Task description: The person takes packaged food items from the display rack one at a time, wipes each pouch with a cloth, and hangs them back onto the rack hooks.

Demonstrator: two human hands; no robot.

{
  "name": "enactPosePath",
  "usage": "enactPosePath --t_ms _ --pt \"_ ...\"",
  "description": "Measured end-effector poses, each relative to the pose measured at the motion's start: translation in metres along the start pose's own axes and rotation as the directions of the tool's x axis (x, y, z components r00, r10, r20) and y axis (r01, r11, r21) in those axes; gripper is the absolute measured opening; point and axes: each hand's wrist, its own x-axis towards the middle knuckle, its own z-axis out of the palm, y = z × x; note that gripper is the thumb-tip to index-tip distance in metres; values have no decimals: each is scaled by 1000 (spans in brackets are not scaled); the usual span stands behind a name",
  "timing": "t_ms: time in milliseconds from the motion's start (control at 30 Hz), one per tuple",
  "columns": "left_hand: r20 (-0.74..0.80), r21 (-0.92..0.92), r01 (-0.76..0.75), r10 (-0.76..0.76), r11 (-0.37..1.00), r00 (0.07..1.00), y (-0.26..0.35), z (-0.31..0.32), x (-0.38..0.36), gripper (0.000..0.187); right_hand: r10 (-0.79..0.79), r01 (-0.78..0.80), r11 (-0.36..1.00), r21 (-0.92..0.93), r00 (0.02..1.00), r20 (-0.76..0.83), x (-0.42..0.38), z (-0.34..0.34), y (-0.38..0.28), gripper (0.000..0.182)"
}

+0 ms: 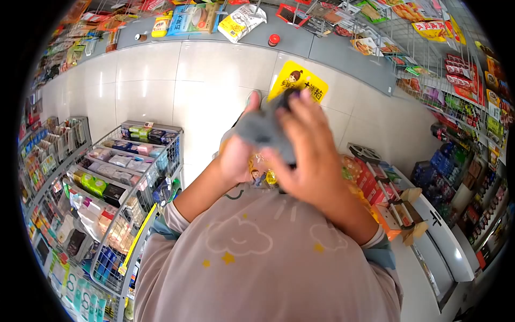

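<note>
Before my chest, a bunched grey cloth (263,129) is between my two hands. My left hand (236,158) grips it from the left, thumb pointing up and away from me. From the right, my right hand (311,147) closes over the cloth, its fingers smeared by motion. Just past the right fingertips shows a bright yellow card (292,78) with a cartoon head and black lettering. Below the cloth, close against my shirt, is a clear packet (260,176) with a small cartoon figure and yellow bits, partly hidden by the hands.
Wire baskets of boxed goods (137,155) stand at my left. On my right is a white counter (424,214) with red boxes (375,188). Packed shelves curve around ahead, with a white bag (241,22) and a red-lidded jar (274,40) on the grey ledge.
</note>
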Motion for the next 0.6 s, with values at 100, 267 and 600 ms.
enactPosePath --t_ms 100,267,600 --pt "88 -168 32 -17 985 996 3 -10 1 82 -103 99 994 39 989 107 -5 0 -10 58" --pt "64 -40 56 -53 998 997 7 -25 -11 84 5 -10 997 -75 998 -70 21 -8 12 54" --pt "105 428 18 -70 903 992 22 -14 -33 74 163 -154 975 159 986 -45 17 6 16 52"
